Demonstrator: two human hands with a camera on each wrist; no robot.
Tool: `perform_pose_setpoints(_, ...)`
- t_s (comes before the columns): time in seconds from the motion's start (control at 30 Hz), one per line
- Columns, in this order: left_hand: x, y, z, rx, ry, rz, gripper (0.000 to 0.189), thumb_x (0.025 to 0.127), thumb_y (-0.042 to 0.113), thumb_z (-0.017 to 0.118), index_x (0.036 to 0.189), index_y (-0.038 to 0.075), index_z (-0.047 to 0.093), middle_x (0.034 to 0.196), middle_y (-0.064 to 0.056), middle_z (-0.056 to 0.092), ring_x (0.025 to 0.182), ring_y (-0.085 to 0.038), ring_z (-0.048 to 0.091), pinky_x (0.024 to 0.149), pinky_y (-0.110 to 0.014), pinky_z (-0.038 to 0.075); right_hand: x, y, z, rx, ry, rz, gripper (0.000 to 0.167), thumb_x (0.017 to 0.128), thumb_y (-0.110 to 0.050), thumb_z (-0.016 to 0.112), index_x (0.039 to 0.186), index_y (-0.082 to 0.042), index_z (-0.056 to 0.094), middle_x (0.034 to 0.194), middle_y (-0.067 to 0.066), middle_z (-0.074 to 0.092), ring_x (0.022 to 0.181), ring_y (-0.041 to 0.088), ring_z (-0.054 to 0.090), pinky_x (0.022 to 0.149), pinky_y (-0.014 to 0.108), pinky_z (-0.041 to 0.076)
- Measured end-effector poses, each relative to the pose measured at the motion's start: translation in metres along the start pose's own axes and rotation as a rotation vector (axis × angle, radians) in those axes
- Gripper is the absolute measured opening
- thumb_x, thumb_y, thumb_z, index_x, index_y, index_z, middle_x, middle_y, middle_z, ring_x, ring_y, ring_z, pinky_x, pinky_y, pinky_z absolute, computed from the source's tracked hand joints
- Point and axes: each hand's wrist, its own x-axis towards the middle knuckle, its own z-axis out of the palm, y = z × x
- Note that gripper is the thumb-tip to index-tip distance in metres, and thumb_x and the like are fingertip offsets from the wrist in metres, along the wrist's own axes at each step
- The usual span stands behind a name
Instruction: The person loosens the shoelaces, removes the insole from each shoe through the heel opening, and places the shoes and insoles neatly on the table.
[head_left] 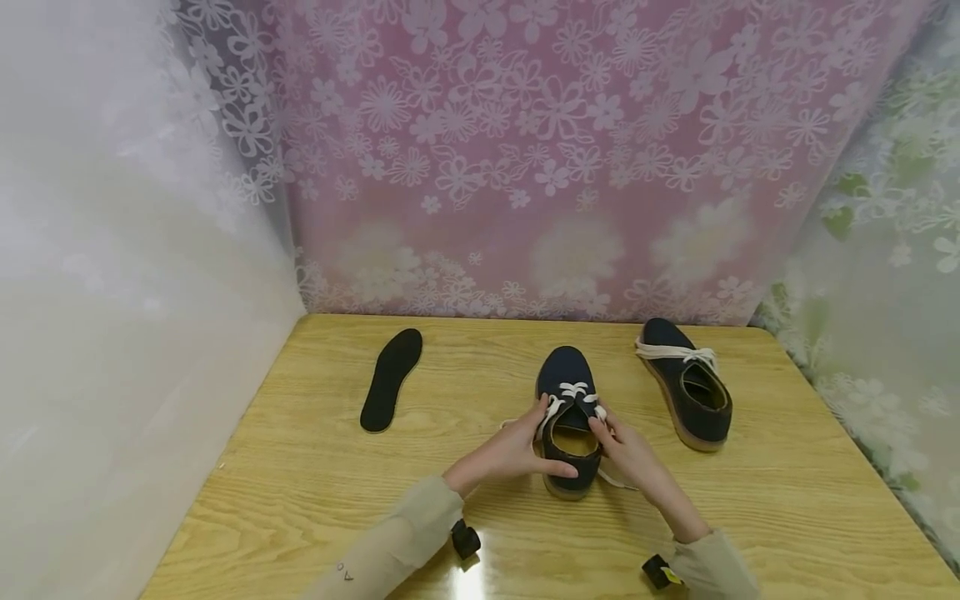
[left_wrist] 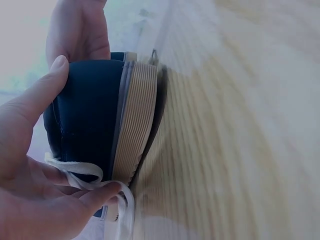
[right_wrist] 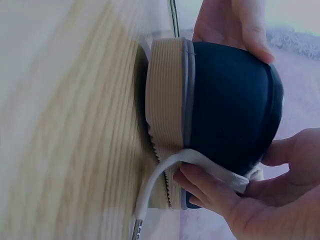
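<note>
A dark navy sneaker (head_left: 564,367) stands on the table with its toe pointing away from me and its white laces (head_left: 573,389) loosely tied. On its left side my left hand (head_left: 513,450) grips it, thumb at the heel and fingers along the side. My right hand (head_left: 630,457) holds the opposite side, its thumb by the collar. Both wrist views show the heel (left_wrist: 90,110) and the ribbed tan sole (right_wrist: 167,90) close up. A loose lace (right_wrist: 162,167) hangs over the right fingers, and another lace (left_wrist: 127,210) trails by the left fingers.
A second navy sneaker (head_left: 660,333), its white lace wrapped across the upper, sits at the right. The black insole (head_left: 392,379) lies flat at the left. Behind the wooden table (head_left: 300,500) hangs a pink floral curtain (head_left: 525,208), with pale sheets on both sides.
</note>
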Motion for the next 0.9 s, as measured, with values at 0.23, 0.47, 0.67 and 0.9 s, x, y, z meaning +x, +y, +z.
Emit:
perform_pose_setpoints(0.23, 0.033, 0.008, 0.011, -0.013, 0.023, -0.029, 0.116, 0.086, 0.051, 0.078, 0.164, 0.016, 0.0, 0.17, -0.01, 0.005, 0.154, -0.027, 0.02, 0.119, -0.049, 0.031, 0.016, 0.013, -0.018, 0.051, -0.007, 0.051, 0.067, 0.113, -0.035, 0.033, 0.159, 0.006, 0.009, 0.157, 0.037, 0.022, 0.144, 0.053, 0.029, 0.115, 0.063, 0.028)
perform_pose_setpoints(0.47, 0.065, 0.01, 0.023, -0.057, 0.073, -0.058, 0.118, 0.087, 0.054, 0.076, 0.164, 0.015, -0.004, 0.17, -0.013, 0.001, 0.153, -0.032, 0.02, 0.117, -0.05, 0.034, 0.039, 0.027, -0.032, 0.027, 0.041, 0.068, 0.066, 0.113, -0.035, 0.03, 0.16, 0.005, 0.005, 0.161, 0.034, 0.015, 0.149, 0.049, 0.017, 0.119, 0.061, 0.018)
perform_pose_setpoints(0.67, 0.087, 0.009, 0.028, -0.148, 0.123, -0.061, 0.119, 0.088, 0.053, 0.076, 0.163, 0.013, -0.006, 0.17, -0.011, -0.001, 0.155, -0.029, 0.013, 0.119, -0.05, 0.03, 0.061, 0.039, -0.044, 0.037, 0.099, 0.054, 0.07, 0.112, -0.041, 0.031, 0.161, 0.003, 0.008, 0.162, 0.032, 0.017, 0.149, 0.05, 0.018, 0.119, 0.062, 0.018)
perform_pose_setpoints(0.9, 0.103, 0.009, 0.026, -0.19, 0.142, -0.062, 0.117, 0.087, 0.053, 0.076, 0.164, 0.013, -0.003, 0.17, -0.007, -0.001, 0.156, -0.028, 0.011, 0.12, -0.051, 0.028, 0.076, 0.053, -0.051, 0.094, 0.128, 0.07, 0.074, 0.108, -0.053, 0.031, 0.161, -0.004, 0.021, 0.162, 0.026, 0.025, 0.149, 0.045, 0.022, 0.119, 0.061, 0.019)
